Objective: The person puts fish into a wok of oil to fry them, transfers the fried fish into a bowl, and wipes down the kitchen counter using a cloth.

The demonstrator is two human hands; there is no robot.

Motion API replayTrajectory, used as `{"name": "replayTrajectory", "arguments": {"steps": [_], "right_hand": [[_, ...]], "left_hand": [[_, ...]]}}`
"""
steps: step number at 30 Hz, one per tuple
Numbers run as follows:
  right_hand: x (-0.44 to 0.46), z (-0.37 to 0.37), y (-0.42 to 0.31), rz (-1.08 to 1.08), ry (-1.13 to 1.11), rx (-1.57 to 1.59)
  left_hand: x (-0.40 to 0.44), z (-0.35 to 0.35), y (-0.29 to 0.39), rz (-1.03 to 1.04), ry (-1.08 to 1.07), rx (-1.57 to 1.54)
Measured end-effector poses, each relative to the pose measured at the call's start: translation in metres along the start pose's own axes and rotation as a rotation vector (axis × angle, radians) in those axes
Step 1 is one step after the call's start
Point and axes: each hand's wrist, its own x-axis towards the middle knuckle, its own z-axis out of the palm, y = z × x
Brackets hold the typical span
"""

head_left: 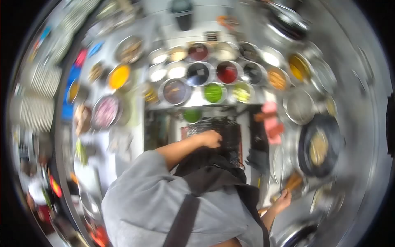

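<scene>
My left hand (211, 139) hangs in front of my dark apron (210, 181), its fingers curled into a loose fist. Nothing shows in it, though the picture is blurred. Over at the right, my right hand (282, 201) is closed around the handle of a wooden spatula (293, 182), whose broad brown blade points up and away from me. Just beyond the blade sits a black wok (305, 162) with a pale yellowish food (319, 148) in it. A pink and reddish cloth-like thing (270, 123) lies at the counter edge above my right hand.
Ahead, a counter carries several round containers, among them chopped greens (213, 93) and red sauce (227, 72). A mesh strainer (299, 106) lies beyond the wok. On the left counter stand bowls of orange liquid (119, 76) and chopped onion-like pieces (106, 112). Plates (35, 114) are stacked far left.
</scene>
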Motion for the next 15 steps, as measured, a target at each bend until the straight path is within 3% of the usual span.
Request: {"name": "replayTrajectory", "arguments": {"steps": [1,3,5,7,9,10,12,14,15], "right_hand": [[0.005,0.005,-0.071,0.031,-0.125,0.237],[0.004,0.019,-0.167,-0.134,-0.390,0.538],[-0.014,0.013,-0.282,-0.484,-0.587,0.704],[-0.023,-0.004,-0.374,-0.982,-0.733,0.880],[-0.027,-0.023,-0.444,-1.309,-0.915,1.224],[-0.027,-0.032,-0.473,-1.408,-1.088,1.334],[-0.024,-0.053,-0.522,-1.563,-1.380,1.406],[-0.048,-0.056,-0.534,-1.586,-1.492,1.482],[-0.070,-0.052,-0.536,-1.478,-1.277,1.764]], "left_hand": [[0.000,0.020,-0.025,-0.015,0.037,-0.081],[-0.012,0.043,-0.056,-0.127,0.021,-0.121],[-0.013,0.086,-0.094,-0.198,-0.053,-0.022],[-0.024,0.121,-0.129,-0.256,-0.184,-0.003],[-0.054,0.134,-0.131,-0.458,-0.136,-0.212],[-0.057,0.162,-0.159,-0.390,-0.132,-0.310],[-0.098,0.140,-0.143,-0.353,-0.162,-0.481],[-0.102,0.195,-0.182,-0.262,-0.144,-0.637],[-0.114,0.187,-0.170,-0.262,-0.132,-0.643]]}}
